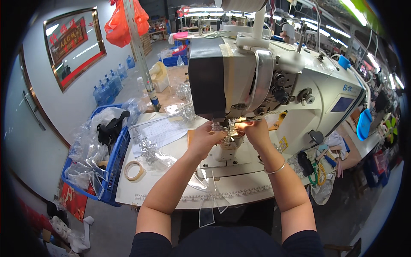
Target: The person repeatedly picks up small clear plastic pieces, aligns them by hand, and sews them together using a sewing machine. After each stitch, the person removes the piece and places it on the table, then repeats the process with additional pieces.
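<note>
Both my arms reach forward to the needle area of a large white sewing machine [319, 79]. My left hand [205, 139] is closed at the left of the needle, its fingers on a clear plastic piece [219, 127]. To the right of the needle, my right hand [256, 132] is closed too, fingertips close under the presser foot; what they pinch is too small to make out. A lit metal sewing bed [227, 152] sits below my hands. Clear plastic strips [206, 216] hang over the table's front edge between my forearms.
Left of the machine lie a tape roll [129, 171], a sheet of paper [160, 132] and a heap of small clear pieces [148, 147]. A blue crate [112, 180] full of plastic stands beside the table. Tools and cords [319, 171] lie to the right.
</note>
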Motion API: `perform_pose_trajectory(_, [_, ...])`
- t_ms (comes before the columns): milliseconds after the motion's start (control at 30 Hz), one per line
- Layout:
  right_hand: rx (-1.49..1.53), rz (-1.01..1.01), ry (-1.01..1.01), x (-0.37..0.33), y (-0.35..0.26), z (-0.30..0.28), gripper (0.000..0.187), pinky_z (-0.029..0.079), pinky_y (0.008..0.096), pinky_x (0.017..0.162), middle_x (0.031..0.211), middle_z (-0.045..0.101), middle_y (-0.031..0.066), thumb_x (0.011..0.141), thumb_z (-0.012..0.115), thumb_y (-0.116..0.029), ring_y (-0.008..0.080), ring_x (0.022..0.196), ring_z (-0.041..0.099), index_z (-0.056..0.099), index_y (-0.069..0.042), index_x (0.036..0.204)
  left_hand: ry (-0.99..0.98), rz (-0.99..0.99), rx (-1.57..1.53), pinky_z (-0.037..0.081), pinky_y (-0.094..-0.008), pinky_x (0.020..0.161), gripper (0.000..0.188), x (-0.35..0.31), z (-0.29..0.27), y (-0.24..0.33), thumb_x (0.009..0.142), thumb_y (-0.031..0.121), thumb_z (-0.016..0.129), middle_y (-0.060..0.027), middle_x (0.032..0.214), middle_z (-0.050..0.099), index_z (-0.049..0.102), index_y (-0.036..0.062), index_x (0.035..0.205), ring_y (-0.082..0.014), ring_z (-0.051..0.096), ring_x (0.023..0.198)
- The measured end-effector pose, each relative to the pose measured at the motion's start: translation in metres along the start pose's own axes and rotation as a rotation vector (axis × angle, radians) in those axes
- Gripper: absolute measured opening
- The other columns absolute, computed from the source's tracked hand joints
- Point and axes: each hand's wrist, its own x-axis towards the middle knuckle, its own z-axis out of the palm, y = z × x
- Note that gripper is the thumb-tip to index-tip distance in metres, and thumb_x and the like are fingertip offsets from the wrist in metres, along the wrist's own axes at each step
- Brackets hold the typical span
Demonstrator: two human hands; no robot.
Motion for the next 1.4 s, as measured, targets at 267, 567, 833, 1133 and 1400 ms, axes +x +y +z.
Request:
perform_pose_trajectory(267, [0.03, 0.023, -0.036, -0.003, -0.002, 0.001, 0.009, 0.045, 0.0248, 0.058, 0.072, 0.064, 0.0044, 0.075, 0.065, -0.001, 0.0101, 0.063, 0.057, 0.067, 0.005, 0.081, 0.019, -0.033, -0.134, 0.047, -0.023, 0.065, 0.037, 0.0, 0.001, -0.009, 0.08, 0.008, 0.063, -0.0049, 0.094, 0.061, 0.05, 0.0018, 0.114, -0.0091, 0.057, 0.076])
perform_pose_trajectory(567, [0.014, 0.005, -0.012, -0.007, -0.003, -0.001, 0.018, 0.038, 0.0228, 0.052, 0.057, 0.059, 0.0009, 0.073, 0.066, -0.011, 0.0059, 0.055, 0.048, 0.064, 0.003, 0.061, 0.033, -0.045, -0.181, 0.048, -0.0234, 0.064, 0.033, -0.003, 0.003, -0.006, 0.082, 0.007, 0.061, -0.0045, 0.096, 0.06, 0.051, 0.0032, 0.113, -0.0097, 0.058, 0.078])
perform_pose_trajectory(833, [0.074, 0.001, -0.012, -0.007, 0.0, 0.001, 0.017, 0.038, 0.0216, 0.052, 0.058, 0.059, 0.0015, 0.073, 0.066, -0.01, 0.0052, 0.055, 0.048, 0.066, 0.004, 0.063, 0.002, -0.037, -0.178, 0.049, -0.0249, 0.064, 0.033, 0.002, -0.001, -0.01, 0.081, 0.006, 0.061, -0.0043, 0.097, 0.061, 0.052, 0.0043, 0.113, -0.0108, 0.059, 0.078])
perform_pose_trajectory(1133, [0.003, 0.015, -0.046, -0.005, 0.002, -0.002, 0.015, 0.041, 0.0213, 0.054, 0.062, 0.062, 0.0037, 0.073, 0.066, -0.009, 0.0064, 0.057, 0.052, 0.067, 0.006, 0.069, 0.006, -0.045, -0.169, 0.047, -0.0238, 0.063, 0.032, 0.003, -0.002, -0.009, 0.081, 0.007, 0.062, -0.0021, 0.096, 0.062, 0.054, 0.0081, 0.112, -0.0091, 0.058, 0.078])
perform_pose_trajectory(1400, [0.054, 0.035, -0.055, -0.008, -0.004, -0.001, 0.018, 0.046, 0.0213, 0.059, 0.069, 0.066, 0.0079, 0.073, 0.066, -0.007, 0.0088, 0.062, 0.058, 0.069, 0.008, 0.082, -0.013, -0.036, -0.168, 0.049, -0.0301, 0.072, 0.034, 0.004, -0.006, -0.015, 0.08, 0.007, 0.062, -0.0054, 0.099, 0.061, 0.049, 0.0054, 0.112, -0.0137, 0.059, 0.086])
